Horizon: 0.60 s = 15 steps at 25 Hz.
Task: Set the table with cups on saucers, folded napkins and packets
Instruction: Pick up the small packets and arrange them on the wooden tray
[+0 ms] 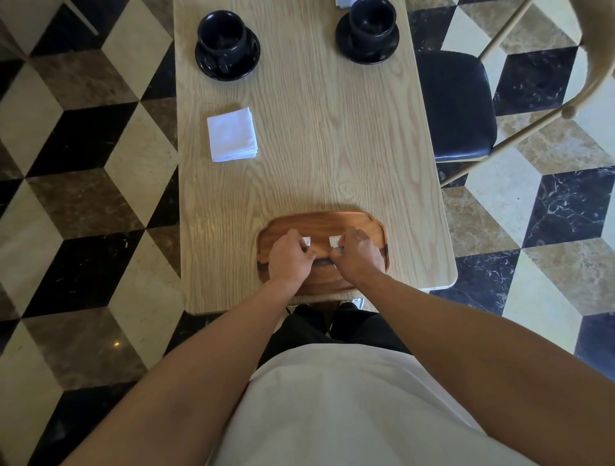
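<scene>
Both hands are down on the oblong brown wooden tray (332,221) at the near edge of the pale oak-grain surface (332,133); the left hand (290,257) has its fingers curled around a small white packet (307,240), and the right hand (357,256) pinches another small white packet (333,240), each packet showing only as a corner past the knuckles. The step in hand looks like lifting the packets off the tray; a clean pinch at the packet edge, raised straight up, should keep the tray from sliding (it sits close to the surface's near edge). Farther off, a black cup on a black saucer (227,46) stands on the left with a folded white napkin (232,134) near it; a second black cup on its saucer (367,31) stands on the right, a white napkin corner (343,3) just beyond it. Each packet probably belongs beside one setting; carry them low and set them flat, clear of the saucers.
</scene>
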Tool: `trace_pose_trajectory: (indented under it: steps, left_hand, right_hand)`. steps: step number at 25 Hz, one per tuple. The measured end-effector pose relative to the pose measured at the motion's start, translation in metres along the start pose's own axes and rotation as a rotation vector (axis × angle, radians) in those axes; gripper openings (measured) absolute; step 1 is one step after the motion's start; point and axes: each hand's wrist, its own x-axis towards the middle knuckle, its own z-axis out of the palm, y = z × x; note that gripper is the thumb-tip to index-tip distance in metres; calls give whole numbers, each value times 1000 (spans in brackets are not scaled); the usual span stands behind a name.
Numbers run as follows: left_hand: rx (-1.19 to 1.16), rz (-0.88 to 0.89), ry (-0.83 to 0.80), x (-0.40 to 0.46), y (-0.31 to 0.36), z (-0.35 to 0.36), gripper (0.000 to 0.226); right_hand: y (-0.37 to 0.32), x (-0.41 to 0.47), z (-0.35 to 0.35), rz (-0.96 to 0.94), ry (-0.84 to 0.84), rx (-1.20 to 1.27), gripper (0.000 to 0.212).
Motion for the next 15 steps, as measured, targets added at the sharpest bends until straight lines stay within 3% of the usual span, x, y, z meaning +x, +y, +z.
trace_pose_trajectory:
  steps: [10, 15]
  left_hand:
    - [58, -10, 2, 7, 3, -3, 16]
    - [100, 16, -34, 10, 7, -7, 18]
  right_hand:
    - [-7, 1, -4, -19, -19, -69, 36]
    - [-9, 3, -3, 15, 20, -28, 23]
